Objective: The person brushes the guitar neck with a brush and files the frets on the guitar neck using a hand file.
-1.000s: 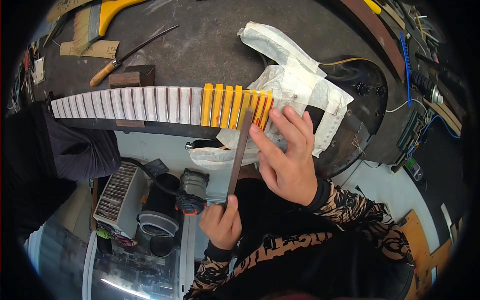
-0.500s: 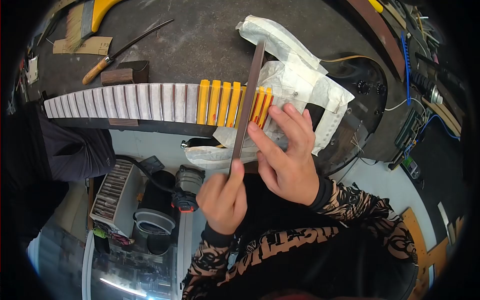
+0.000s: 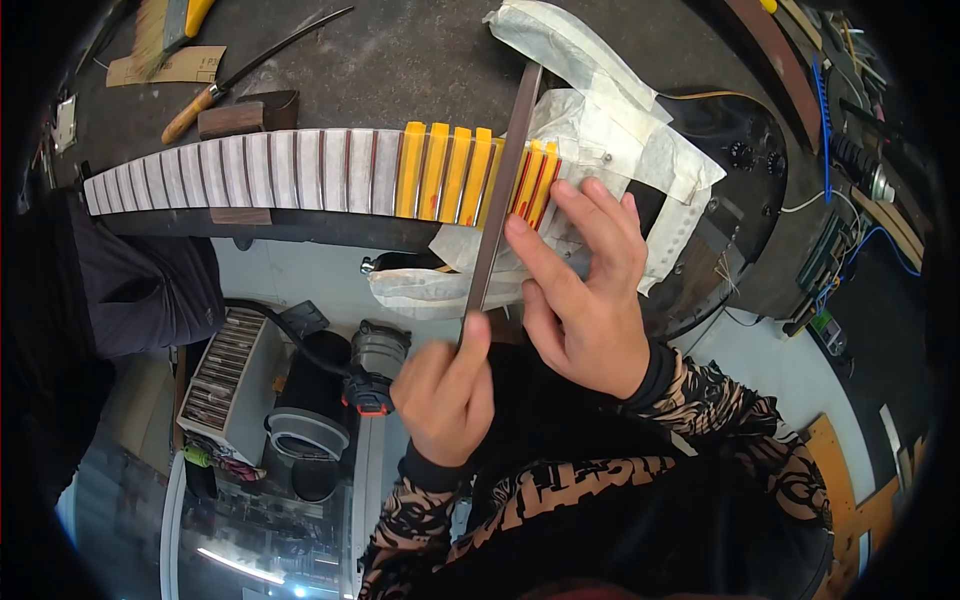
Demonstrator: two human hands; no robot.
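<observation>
My left hand (image 3: 442,405) is closed around the near end of a long, narrow, dark metal file (image 3: 508,175). The file lies slanted across the fretted neck (image 3: 290,172) of a guitar, over its yellow-taped part (image 3: 450,175). White tape covers the wood between the frets further left. My right hand (image 3: 590,285) has its fingers spread, the index fingertip close to the file at the neck's near edge. Its other fingertips rest by the last yellow strips. Pale masking paper (image 3: 570,50) wraps much of the guitar's dark body (image 3: 760,180).
A wooden-handled tool (image 3: 190,115) with a thin dark blade, a dark wooden block (image 3: 232,121), a sandpaper strip (image 3: 180,66) and a brush (image 3: 155,35) lie on the dark bench (image 3: 400,70). Below stand a box of thin items (image 3: 225,380) and a black cylindrical machine (image 3: 310,400).
The whole view has shifted, so bench and guitar sit higher. My left hand has drawn the file slightly back toward me across the neck. My right hand stays by the yellow strips.
</observation>
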